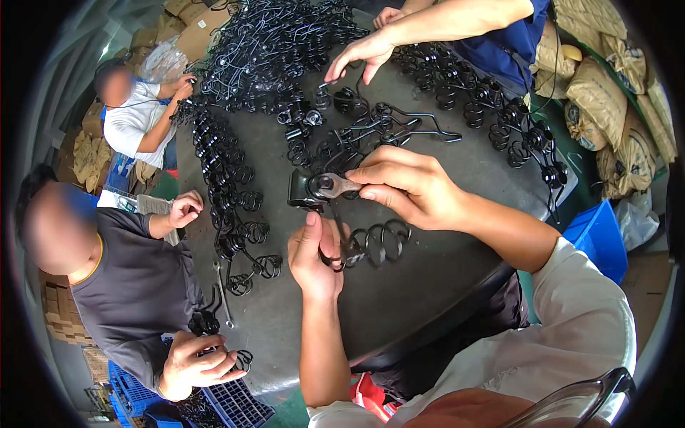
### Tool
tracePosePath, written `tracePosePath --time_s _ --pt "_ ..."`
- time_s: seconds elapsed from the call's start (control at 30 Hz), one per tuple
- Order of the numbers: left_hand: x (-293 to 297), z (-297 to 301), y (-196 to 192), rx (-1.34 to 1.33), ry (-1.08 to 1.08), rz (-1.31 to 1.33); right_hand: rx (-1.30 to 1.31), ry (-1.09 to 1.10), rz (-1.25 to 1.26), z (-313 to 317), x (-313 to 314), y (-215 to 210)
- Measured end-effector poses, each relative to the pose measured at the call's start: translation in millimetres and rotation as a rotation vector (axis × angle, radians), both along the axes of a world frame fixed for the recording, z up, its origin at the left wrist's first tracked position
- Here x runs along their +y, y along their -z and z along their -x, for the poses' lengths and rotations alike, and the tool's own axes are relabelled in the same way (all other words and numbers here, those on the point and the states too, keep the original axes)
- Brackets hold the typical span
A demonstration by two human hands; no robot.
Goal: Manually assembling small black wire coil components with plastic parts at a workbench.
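Over the round dark table (428,285): the person's own two hands are working a black wire spring assembly (371,239), which is hanging just above the tabletop near its middle.
Left hand (314,257): fingers are clamping together on the coiled end of the wire.
Right hand (407,187): thumb and fingers are pinching a small silver wrench (334,185) against the black bracket (298,191) at the top.
Handling: it is looking stiff, springy, fairly light and not fragile; the bracket or straight wire seems the firmest hold.
Count: one assembly in hand, one wrench; many loose black springs (235,207) are lying in rows, too tangled to count.
Others: three co-workers are sitting around the table.
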State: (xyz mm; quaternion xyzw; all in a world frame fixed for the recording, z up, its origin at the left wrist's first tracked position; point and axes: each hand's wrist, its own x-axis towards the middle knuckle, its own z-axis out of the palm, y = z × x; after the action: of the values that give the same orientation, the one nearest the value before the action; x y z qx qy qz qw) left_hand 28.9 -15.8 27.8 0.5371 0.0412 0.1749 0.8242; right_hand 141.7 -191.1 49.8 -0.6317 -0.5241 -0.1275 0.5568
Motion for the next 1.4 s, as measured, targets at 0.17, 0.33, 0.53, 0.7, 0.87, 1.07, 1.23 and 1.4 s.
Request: tracePosePath --time_s 0.17,0.33,0.53,0.7,0.87,1.07,1.23,1.4 --pt "1 3 -8 0.036 -0.021 0.384 -0.058 -0.001 0.004 1 -8 -12" --pt "25 1 3 -0.047 0.261 0.505 -0.14 0.035 -0.022 -10 -13 -17" --pt "28 5 2 0.111 0.491 0.208 -0.385 0.115 0.05 -23 -23 -25" --pt "30 6 2 0.168 0.553 0.204 -0.413 0.041 0.109 -27 -34 -32" --pt "32 7 0 0.216 0.616 0.212 -0.442 -0.025 0.184 -29 -40 -34" --pt "33 8 -2 0.272 0.677 0.259 -0.431 -0.064 0.211 -27 -43 -37" --pt "34 9 3 0.301 0.703 0.299 -0.412 -0.082 0.26 -27 -49 -39" --pt "33 9 0 0.368 0.712 0.322 -0.394 -0.116 0.291 -28 -54 -45"
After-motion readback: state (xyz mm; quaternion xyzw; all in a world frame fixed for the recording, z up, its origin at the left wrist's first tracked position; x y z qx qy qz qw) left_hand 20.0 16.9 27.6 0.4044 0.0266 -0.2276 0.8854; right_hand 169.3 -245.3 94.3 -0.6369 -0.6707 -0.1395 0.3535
